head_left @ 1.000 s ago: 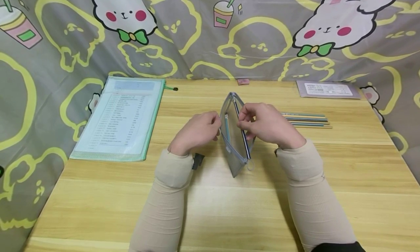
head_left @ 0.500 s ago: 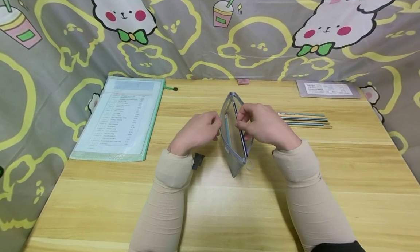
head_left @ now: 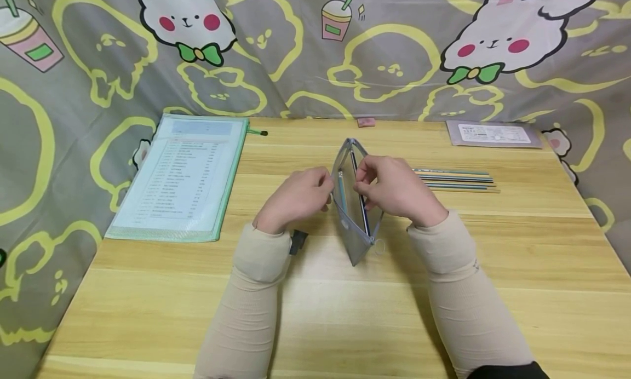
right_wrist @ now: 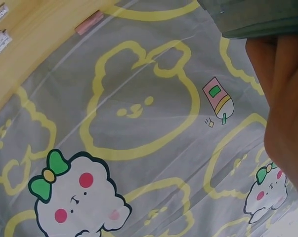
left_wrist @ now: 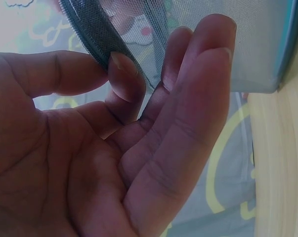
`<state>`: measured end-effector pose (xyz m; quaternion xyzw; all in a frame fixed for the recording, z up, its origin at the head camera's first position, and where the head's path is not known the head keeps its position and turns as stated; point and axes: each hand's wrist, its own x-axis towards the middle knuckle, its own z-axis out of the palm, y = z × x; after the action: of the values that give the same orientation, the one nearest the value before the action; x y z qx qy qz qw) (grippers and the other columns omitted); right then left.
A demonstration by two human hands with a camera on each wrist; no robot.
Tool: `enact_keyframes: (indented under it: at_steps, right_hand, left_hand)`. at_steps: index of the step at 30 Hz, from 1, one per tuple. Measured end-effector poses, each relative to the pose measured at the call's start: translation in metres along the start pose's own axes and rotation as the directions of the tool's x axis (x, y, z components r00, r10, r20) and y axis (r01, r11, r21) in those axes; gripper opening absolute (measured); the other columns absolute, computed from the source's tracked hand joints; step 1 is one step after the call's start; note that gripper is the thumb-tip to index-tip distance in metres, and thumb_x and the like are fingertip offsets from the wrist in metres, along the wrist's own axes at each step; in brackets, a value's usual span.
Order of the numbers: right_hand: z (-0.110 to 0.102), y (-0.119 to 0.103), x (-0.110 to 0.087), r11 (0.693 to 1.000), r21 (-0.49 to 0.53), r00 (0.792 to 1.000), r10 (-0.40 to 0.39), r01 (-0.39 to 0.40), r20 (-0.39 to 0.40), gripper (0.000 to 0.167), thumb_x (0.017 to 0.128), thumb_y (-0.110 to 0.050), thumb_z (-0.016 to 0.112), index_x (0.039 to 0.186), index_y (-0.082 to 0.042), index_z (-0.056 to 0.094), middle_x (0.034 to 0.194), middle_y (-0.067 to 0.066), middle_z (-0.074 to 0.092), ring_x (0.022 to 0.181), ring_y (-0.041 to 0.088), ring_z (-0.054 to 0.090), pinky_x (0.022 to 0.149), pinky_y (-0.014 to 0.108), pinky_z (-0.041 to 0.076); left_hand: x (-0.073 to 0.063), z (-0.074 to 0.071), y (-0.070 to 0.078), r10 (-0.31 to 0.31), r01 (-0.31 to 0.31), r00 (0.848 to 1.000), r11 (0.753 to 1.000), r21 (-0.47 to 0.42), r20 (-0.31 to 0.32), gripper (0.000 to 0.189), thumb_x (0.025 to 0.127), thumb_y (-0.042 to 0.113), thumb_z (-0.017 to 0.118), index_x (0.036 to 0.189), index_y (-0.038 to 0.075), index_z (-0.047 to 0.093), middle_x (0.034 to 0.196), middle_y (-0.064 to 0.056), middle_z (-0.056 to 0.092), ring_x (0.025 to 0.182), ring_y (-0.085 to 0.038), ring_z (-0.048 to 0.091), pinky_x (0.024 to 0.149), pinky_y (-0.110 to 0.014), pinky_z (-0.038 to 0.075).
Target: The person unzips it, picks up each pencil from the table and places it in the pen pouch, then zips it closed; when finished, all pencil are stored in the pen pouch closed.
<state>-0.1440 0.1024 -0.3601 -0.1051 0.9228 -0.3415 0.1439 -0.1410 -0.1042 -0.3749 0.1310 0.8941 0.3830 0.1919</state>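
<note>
A grey mesh pencil pouch (head_left: 358,251) stands in the middle of the table in the head view, its zipped mouth spread apart. With thumb and forefinger my left hand (head_left: 296,197) pinches its left rim; the left wrist view shows these fingertips on the zipper edge (left_wrist: 97,34). My right hand (head_left: 401,190) is at the right side of the mouth, its thumb and forefinger pinching a dark blue pencil (head_left: 366,217) that lies lengthwise inside the opening. A light blue pencil (head_left: 342,190) leans in the pouch on the left. The right fingers' far side is hidden.
Several pencils (head_left: 458,180) lie side by side right of the pouch. A pink eraser (head_left: 366,122) and a purple-grey packet (head_left: 493,135) are at the back edge, before a patterned curtain (head_left: 296,50). A green-edged document bag (head_left: 179,182) lies at left.
My right hand has shifted slightly left. The dark blue pencil's near end has moved from over the pouch's right rim to inside the mouth. My left hand has stayed put.
</note>
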Motion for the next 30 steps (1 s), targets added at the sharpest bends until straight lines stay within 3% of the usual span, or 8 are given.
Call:
enact_keyframes:
  at_steps: [17,25,30]
  right_hand:
    - [-0.006,0.002,-0.002,1.0,-0.009,1.0,0.007,-0.007,0.019,0.005,0.101,-0.014,0.066,0.099,-0.01,0.065,0.096,0.008,0.073,0.065,0.018,0.076,0.065,0.032,0.054]
    - [-0.025,0.012,-0.008,0.999,0.024,0.998,0.048,-0.048,-0.026,0.013,0.103,-0.025,0.069,0.103,-0.012,0.067,0.101,0.009,0.072,0.069,0.017,0.076,0.073,0.034,0.057]
    - [-0.041,0.024,-0.012,0.997,0.02,0.995,0.078,-0.077,-0.063,0.017,0.102,-0.028,0.069,0.107,-0.012,0.067,0.106,0.009,0.071,0.075,0.018,0.075,0.071,0.034,0.057]
  left_hand:
    - [0.001,0.0,-0.001,0.003,-0.003,1.0,1.0,0.003,0.007,0.033,0.112,0.026,0.037,0.1,0.012,0.064,0.094,-0.005,0.07,0.078,-0.019,0.066,0.067,-0.033,0.046]
    - [0.001,0.0,-0.002,0.002,-0.002,1.0,1.0,0.006,0.003,0.033,0.112,0.025,0.036,0.1,0.013,0.064,0.093,-0.004,0.07,0.077,-0.019,0.066,0.066,-0.032,0.046]
    - [0.0,0.0,-0.001,0.002,-0.002,1.0,1.0,0.001,0.005,0.034,0.112,0.025,0.035,0.1,0.012,0.064,0.095,-0.006,0.071,0.077,-0.019,0.065,0.065,-0.032,0.045]
